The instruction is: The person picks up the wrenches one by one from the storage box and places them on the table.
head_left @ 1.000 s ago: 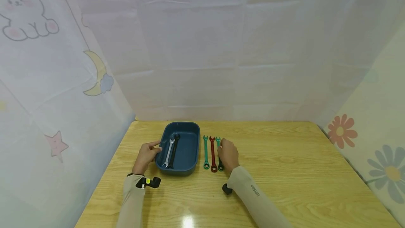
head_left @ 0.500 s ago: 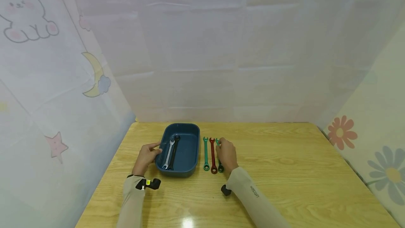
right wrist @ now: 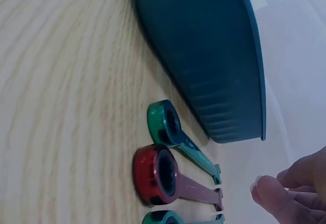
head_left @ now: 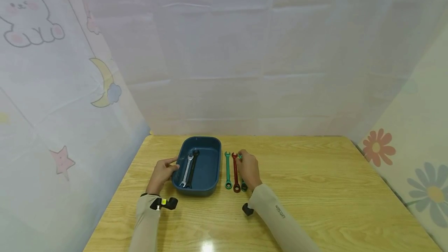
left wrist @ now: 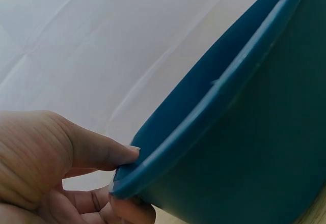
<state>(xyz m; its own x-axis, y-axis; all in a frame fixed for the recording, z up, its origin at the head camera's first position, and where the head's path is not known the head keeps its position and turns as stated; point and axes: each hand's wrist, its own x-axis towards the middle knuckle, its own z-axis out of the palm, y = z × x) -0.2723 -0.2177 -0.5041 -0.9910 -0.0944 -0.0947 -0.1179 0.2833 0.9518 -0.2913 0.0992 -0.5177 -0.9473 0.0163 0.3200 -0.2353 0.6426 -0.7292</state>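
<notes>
My left hand pinches the left rim of a blue plastic bin, thumb inside and fingers under the rim's outer side in the left wrist view. In the bin lie a silver open-end wrench and a black wrench, side by side. Right of the bin, a green ratchet wrench, a red ratchet wrench and a second green wrench lie in a row. My right hand hovers over the second green wrench, partly hiding it; thumb and fingers are loosely bent with nothing seen between them.
The wooden table extends to the right of the wrenches and in front of the bin. A pale cloth backdrop rises behind the table, with printed cloth sides at left and right.
My right hand has shifted slightly left, from the second green wrench toward the red one. My left hand and the wrenches stay where they were.
</notes>
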